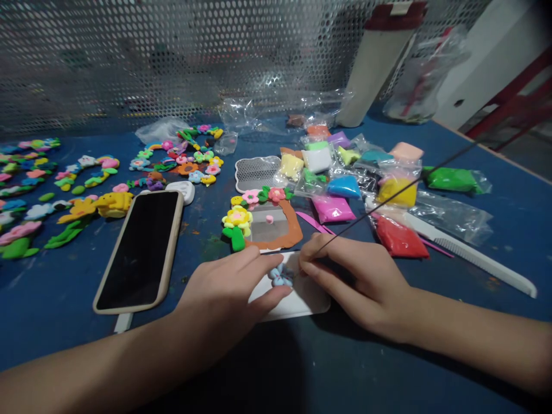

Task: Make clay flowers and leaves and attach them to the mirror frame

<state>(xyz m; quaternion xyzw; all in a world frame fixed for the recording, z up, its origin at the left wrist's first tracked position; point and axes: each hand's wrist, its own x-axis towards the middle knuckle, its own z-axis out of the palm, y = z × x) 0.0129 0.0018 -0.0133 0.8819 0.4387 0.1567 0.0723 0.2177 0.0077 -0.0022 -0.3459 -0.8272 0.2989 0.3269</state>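
Note:
A small light-blue clay flower (282, 276) with thin dark lines on its petals lies on a white card (304, 299) at the centre front. My left hand (228, 287) rests on the card's left side, with thumb and index finger pinched round the flower's edges. To the right, my right hand (356, 276) grips a long thin dark rod (375, 210) between thumb and fingers; the rod slants up to the right, and its lower end is hidden near the fingers. Just behind the card sits a frame (288, 230) with a brown clay border, clay flowers and green leaves.
A phone (140, 253) lies at the left, with colourful clay pieces (114, 204) beyond it. Bagged clay packets (334, 208) and a white comb (478, 256) lie at the right. A tall bottle (375, 69) stands behind, by a perforated metal panel (172, 57).

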